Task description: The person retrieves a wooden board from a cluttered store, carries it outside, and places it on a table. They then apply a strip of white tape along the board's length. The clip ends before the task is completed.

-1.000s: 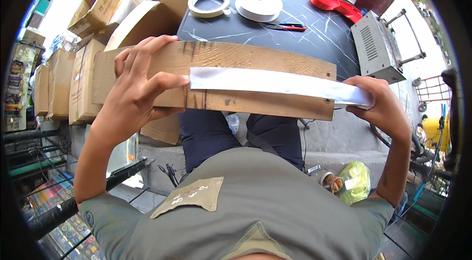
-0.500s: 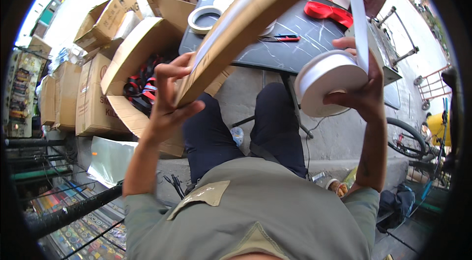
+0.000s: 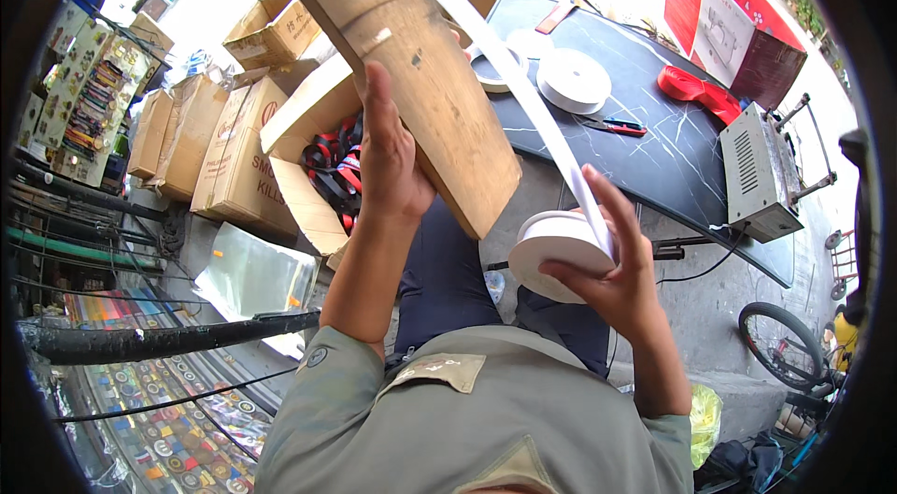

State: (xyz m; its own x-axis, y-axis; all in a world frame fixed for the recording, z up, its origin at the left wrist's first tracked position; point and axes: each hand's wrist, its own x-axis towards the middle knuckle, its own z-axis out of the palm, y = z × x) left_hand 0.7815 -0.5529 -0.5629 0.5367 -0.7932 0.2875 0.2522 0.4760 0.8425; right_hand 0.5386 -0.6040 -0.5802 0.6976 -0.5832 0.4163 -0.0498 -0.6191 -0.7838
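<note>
Your left hand (image 3: 392, 167) has its grip closed on the wooden board (image 3: 411, 64), tilted up over your lap; your right hand (image 3: 612, 270) grips the white tape roll (image 3: 556, 246), w/ tape strip (image 3: 523, 92) running up along the board. Dark marbled surface (image 3: 654, 157) ahead carries 2 more white rolls (image 3: 572, 78), red-handled cutters (image 3: 617, 127), a grey metal box (image 3: 761, 171). Cardboard boxes (image 3: 234, 157) stand left, bike wheel (image 3: 780, 344) at right.

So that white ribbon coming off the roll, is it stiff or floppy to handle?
Probably floppy: the white ribbon bends over the wooden board and looks taut only where it is pulled. The roll sits in just the right hand, so likely light, and being round it could roll if put down.
</note>
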